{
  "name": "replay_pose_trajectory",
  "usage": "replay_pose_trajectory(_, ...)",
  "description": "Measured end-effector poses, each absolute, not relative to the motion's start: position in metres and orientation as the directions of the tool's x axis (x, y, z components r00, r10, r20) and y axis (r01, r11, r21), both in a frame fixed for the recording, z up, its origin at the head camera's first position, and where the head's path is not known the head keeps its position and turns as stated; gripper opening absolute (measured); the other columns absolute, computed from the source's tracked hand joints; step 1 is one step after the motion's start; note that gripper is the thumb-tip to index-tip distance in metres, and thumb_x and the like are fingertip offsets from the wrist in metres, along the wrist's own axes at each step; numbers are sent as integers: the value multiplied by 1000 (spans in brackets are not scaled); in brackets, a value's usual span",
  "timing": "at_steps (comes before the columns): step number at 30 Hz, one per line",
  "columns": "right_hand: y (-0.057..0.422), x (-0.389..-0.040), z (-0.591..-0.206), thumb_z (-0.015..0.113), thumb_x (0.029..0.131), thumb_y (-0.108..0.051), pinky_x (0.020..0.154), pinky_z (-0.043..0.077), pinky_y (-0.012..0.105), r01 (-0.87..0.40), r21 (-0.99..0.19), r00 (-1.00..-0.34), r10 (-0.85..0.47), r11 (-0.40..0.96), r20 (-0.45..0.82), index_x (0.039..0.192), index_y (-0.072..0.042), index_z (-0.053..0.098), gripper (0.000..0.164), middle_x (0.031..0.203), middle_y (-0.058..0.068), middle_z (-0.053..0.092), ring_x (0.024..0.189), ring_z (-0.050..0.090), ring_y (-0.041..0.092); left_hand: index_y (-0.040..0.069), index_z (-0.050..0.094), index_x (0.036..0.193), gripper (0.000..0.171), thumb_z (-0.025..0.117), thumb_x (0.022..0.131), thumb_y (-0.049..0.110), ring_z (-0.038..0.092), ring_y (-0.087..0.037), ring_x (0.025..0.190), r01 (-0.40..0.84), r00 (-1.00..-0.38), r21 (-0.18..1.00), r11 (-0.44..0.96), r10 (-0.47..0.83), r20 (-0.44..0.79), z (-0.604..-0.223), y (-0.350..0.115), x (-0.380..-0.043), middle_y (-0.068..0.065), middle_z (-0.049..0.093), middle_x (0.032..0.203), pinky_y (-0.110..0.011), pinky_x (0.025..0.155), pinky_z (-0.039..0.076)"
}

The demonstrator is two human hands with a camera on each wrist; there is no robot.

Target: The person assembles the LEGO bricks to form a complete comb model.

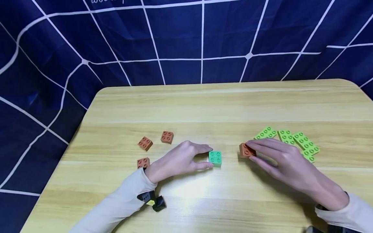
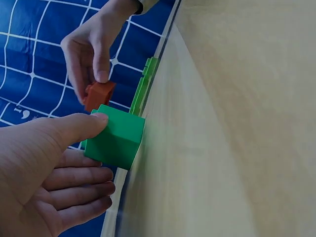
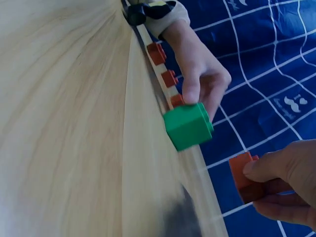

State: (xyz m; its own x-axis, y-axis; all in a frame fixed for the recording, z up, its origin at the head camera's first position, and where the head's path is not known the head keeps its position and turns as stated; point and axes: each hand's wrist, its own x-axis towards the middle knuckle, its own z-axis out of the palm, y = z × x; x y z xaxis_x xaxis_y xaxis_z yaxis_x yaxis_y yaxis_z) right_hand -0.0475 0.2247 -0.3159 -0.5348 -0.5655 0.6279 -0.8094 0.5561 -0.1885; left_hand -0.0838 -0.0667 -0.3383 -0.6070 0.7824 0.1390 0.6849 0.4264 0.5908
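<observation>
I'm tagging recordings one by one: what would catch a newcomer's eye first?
Probably the green block, pinched in the left grip near the middle of the table. The reddish-brown block in the right grip comes next, left of the lime-green bricks. Behind the table, the grid-patterned dark blue cloth also stands out.

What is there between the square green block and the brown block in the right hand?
In the head view, only bare tabletop shows between the square green block and the brown block.
</observation>
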Motion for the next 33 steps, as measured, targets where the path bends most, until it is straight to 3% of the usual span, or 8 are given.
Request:
replay_pose_trajectory(7, 203, -51, -316, 46, 100, -43, 100, 40, 10, -825, -205, -522, -569, 527, 635, 105, 3, 72, 52, 103, 14, 71, 88, 69, 28, -2, 62, 124, 49, 72, 87, 29, 66, -18, 107, 656, -625, 612, 441, 773, 113, -339, -66, -86, -13, 65, 123, -15, 92, 49)
replay_pose_trajectory(14, 182, -53, -316, 45, 101, -43, 87, 53, 23, -847, -236, -509, -598, 476, 620, 107, 2, 71, 53, 103, 13, 71, 90, 69, 26, 0, 64, 122, 44, 72, 88, 27, 68, -14, 100, 650, -621, 635, 418, 774, 126, -341, -66, -88, -10, 68, 117, -13, 87, 51)
replay_pose_trajectory(21, 169, -56, -320, 48, 100, -40, 86, 55, 27, -856, -284, -509, -613, 431, 605, 108, 3, 71, 49, 104, 14, 71, 91, 69, 26, 2, 65, 123, 44, 73, 87, 26, 68, -12, 99, 645, -622, 650, 402, 770, 141, -343, -67, -89, -10, 69, 116, -12, 85, 51)
replay_pose_trajectory(33, 164, -56, -324, 49, 100, -39, 84, 56, 30, -856, -285, -509, -616, 431, 601, 108, 4, 71, 48, 104, 15, 71, 92, 69, 27, -1, 62, 125, 50, 75, 85, 26, 66, -20, 106, 633, -637, 652, 417, 760, 132, -345, -66, -90, -12, 66, 119, -14, 92, 49)
